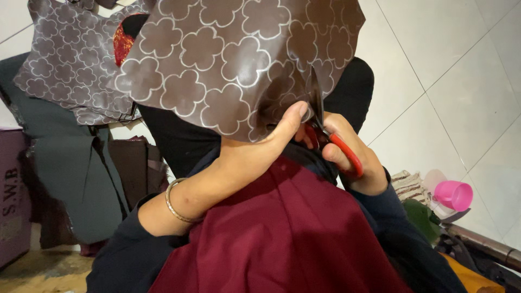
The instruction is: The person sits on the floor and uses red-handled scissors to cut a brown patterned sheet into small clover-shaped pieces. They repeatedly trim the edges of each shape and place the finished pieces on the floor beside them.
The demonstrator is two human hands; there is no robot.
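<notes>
— What's nearest the camera?

— A maroon cloth (282,239) over the lap. Just past it, the left hand (271,138) pinches the lower edge of a brown sheet (233,59) drawn with white clover outlines, thumb on top, a gold bangle (176,203) on the wrist.

— And the right hand?

— The right hand (347,154), at 3 o'clock of the left, is closed through the red handles of a pair of scissors (325,127). The dark blades point to 12 o'clock and meet the sheet's lower edge beside the thumb.

— Any open room?

— Bare white floor tiles (456,70) lie from 1 to 3 o'clock. A pink cup (453,194) sits at 4 o'clock near a metal bar (483,244). At 10 o'clock, farther off, more patterned sheets (70,59) lie piled over dark scraps, crowding that side.
</notes>
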